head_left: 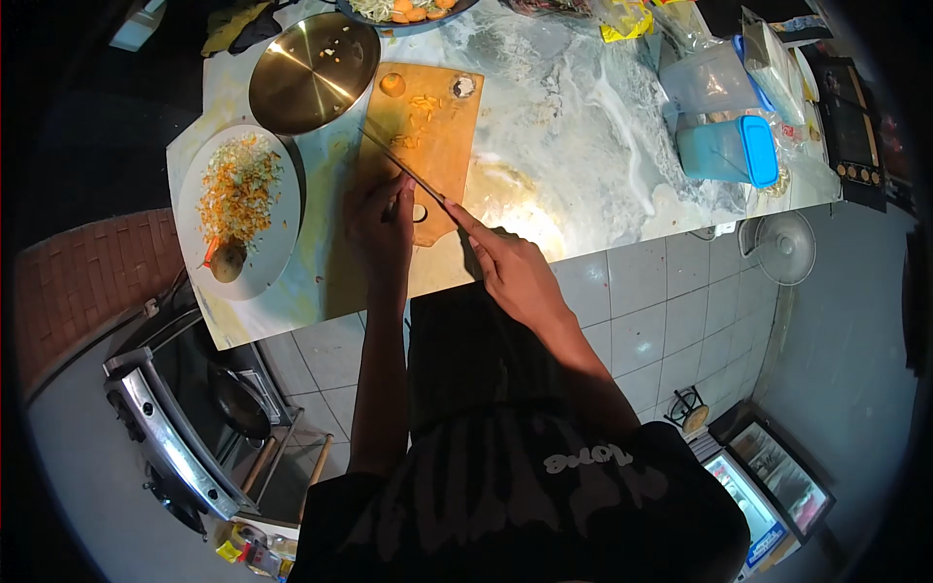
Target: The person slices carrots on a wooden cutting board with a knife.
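Note:
My right hand (pixel 510 267) grips the handle of a kitchen knife (pixel 394 158), its index finger stretched along it. The blade slants up and left above the wooden cutting board (pixel 452 146). At the blade, my left hand (pixel 381 219) has its fingers curled, with the tips touching the metal near its middle. Small orange carrot pieces (pixel 423 107) lie on the board. Further up it sit a carrot stub (pixel 393 85) and a small round whitish thing (pixel 464 86) that I cannot make out.
Left of the board are a white plate (pixel 187 209) heaped with chopped orange and white vegetables (pixel 241 189) and a round shiny metal pan or lid (pixel 292 73). A blue-lidded container (pixel 724 151) stands at right. A stove (pixel 175 428) is below left.

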`<action>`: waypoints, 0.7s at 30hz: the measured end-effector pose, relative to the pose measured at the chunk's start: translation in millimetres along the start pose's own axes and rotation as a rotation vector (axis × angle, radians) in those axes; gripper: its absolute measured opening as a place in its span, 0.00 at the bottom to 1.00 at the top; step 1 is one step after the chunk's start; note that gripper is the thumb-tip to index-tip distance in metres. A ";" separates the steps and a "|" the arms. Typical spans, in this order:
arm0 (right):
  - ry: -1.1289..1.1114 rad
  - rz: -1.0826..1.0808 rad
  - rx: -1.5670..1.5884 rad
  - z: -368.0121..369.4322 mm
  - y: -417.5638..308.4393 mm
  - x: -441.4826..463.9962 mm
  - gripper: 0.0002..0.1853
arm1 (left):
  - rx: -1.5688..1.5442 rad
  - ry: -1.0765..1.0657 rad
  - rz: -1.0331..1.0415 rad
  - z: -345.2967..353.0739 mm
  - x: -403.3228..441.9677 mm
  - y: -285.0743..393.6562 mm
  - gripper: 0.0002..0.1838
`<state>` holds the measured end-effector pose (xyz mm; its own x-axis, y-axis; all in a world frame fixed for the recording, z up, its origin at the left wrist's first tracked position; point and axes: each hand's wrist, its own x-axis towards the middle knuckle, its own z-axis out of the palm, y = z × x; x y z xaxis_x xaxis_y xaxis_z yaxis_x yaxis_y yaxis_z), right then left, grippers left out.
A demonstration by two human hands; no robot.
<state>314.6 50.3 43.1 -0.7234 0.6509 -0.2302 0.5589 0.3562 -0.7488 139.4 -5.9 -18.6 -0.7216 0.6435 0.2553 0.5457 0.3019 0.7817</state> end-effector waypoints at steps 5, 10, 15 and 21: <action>0.046 -0.050 0.024 2.4 0.8 8.7 0.32 | 0.005 -0.026 -0.017 1.6 -4.8 -9.9 0.09; -0.018 -0.014 0.025 -1.0 -5.0 5.4 0.32 | 0.024 0.036 0.063 2.5 -1.6 -4.3 0.08; -0.020 -0.008 0.109 0.9 -10.1 6.2 0.31 | -0.009 0.028 0.058 1.7 -0.1 -2.8 0.06; 0.000 0.000 0.139 5.9 -9.6 4.7 0.31 | 0.025 0.034 0.067 5.4 -0.6 -7.7 0.06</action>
<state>303.4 45.9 45.5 -0.7234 0.6511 -0.2296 0.4971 0.2604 -0.8277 137.9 -4.8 -27.8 -0.6972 0.6384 0.3260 0.6032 0.2767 0.7481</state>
